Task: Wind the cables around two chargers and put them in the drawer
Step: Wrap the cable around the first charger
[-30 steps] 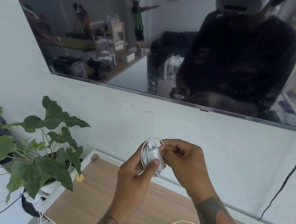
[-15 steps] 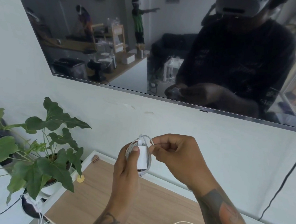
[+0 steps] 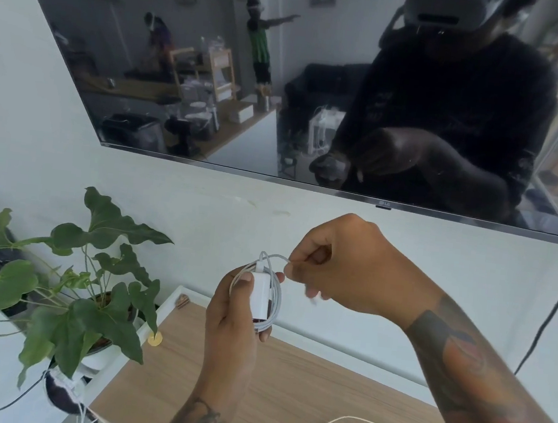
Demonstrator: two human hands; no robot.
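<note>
left hand grips charger | right hand pinches cable | above tabletop

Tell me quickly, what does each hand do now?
Left hand: grips the white rectangular plastic charger, cable coiled round it.
Right hand: pinches the thin white cable above the charger.

The left hand holds a white charger. The right hand, at two o'clock from it, pinches its cable.
</note>
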